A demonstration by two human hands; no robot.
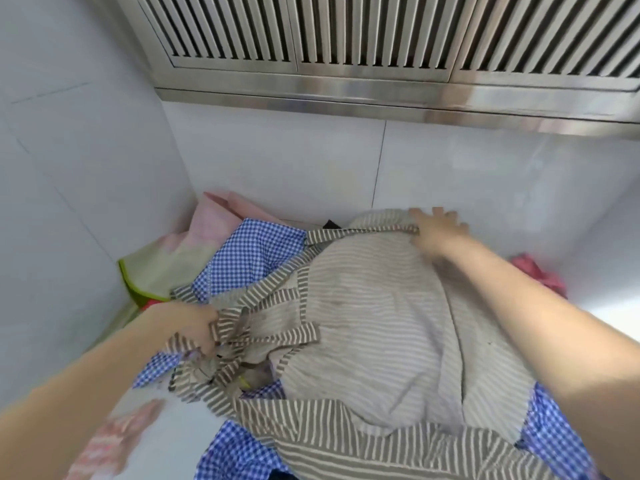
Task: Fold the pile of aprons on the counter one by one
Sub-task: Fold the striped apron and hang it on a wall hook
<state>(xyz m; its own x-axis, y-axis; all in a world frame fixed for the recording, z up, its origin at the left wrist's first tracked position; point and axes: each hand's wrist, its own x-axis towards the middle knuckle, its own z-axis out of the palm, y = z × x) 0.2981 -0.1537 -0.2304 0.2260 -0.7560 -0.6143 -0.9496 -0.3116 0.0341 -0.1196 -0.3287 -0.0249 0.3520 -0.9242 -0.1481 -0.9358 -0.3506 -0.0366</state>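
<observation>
A grey-and-white striped apron [374,323] lies spread on top of the pile on the counter. Its broader-striped straps [273,299] bunch at the left. My left hand [194,327] grips that bunch of straps, fingers curled into the cloth. My right hand [436,233] lies with spread fingers on the apron's far edge near the back wall. Under the striped apron lies a blue-and-white checked apron [252,258], showing at the left, the bottom and the right.
A pink cloth [214,220] and a pale green one with a bright green edge [152,268] lie in the back left corner. A red-pink cloth [536,271] sits at the right. White walls [277,161] close in the left and back. A steel vent hood [381,57] hangs overhead.
</observation>
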